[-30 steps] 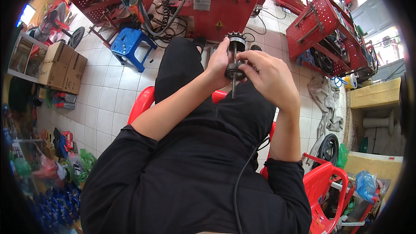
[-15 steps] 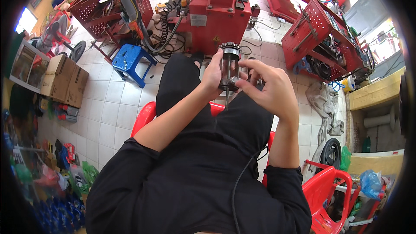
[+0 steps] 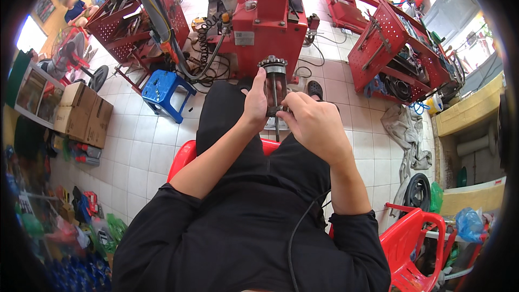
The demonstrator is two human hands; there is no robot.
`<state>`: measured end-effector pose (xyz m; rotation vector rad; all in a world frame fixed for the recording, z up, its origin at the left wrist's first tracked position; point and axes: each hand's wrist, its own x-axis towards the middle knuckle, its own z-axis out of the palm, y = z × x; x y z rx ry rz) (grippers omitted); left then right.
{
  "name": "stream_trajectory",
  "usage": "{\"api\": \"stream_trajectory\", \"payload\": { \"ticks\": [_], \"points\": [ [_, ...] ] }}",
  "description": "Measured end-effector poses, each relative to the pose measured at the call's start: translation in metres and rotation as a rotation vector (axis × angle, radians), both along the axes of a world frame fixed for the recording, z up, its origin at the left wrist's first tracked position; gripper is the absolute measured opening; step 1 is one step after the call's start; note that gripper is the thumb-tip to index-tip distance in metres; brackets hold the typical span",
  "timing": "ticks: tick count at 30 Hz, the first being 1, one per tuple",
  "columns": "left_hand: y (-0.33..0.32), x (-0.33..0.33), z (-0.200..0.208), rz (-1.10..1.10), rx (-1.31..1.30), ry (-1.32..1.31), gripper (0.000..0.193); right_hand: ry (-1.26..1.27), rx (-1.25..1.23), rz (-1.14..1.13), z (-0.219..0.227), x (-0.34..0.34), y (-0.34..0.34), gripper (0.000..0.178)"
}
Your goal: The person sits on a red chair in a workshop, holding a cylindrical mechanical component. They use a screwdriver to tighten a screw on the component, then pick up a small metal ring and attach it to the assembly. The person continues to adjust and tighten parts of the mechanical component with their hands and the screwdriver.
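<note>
Cylindrical metal part [image 3: 274, 93], toothed at its 12 o'clock end; held over the gap between black-trousered legs [image 3: 221, 130]. Left hand [image 3: 255, 104], 8 o'clock, clasping its side; right hand [image 3: 314, 120], 4 o'clock, pinching its lower end. Surroundings: red machine [image 3: 281, 43], 12 o'clock; blue stool [image 3: 160, 87], 9 o'clock.
</note>
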<state>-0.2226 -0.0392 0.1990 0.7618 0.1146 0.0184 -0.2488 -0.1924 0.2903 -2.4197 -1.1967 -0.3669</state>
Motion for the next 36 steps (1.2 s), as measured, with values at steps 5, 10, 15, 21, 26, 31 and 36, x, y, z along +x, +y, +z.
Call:
{"api": "stream_trajectory", "payload": {
  "ticks": [5,10,15,21,26,31,36],
  "points": [
    [-0.005,-0.007,0.02,0.103,0.0,0.012,0.045,-0.046,0.006,-0.058,-0.005,0.001,0.004,0.022],
    [0.006,-0.006,0.015,-0.057,0.018,-0.079,0.052,0.034,0.147,-0.038,0.003,0.003,0.0,0.032],
    [0.014,-0.009,0.019,-0.209,-0.076,-0.21,0.063,0.164,0.298,-0.108,0.02,0.007,-0.014,0.032],
    [0.017,-0.009,0.026,-0.27,0.054,-0.392,0.067,0.238,0.402,-0.064,0.019,0.009,-0.016,0.021],
    [0.012,-0.008,0.03,-0.172,-0.076,-0.272,0.061,0.329,0.491,-0.069,0.014,0.014,-0.014,0.017],
    [0.015,0.002,0.014,-0.035,-0.43,0.048,0.057,0.397,0.398,-0.12,0.006,0.023,-0.016,0.019],
    [0.015,0.008,-0.002,0.198,-0.379,0.15,0.055,0.343,0.231,-0.104,0.002,0.025,-0.015,0.024]
  ]
}}
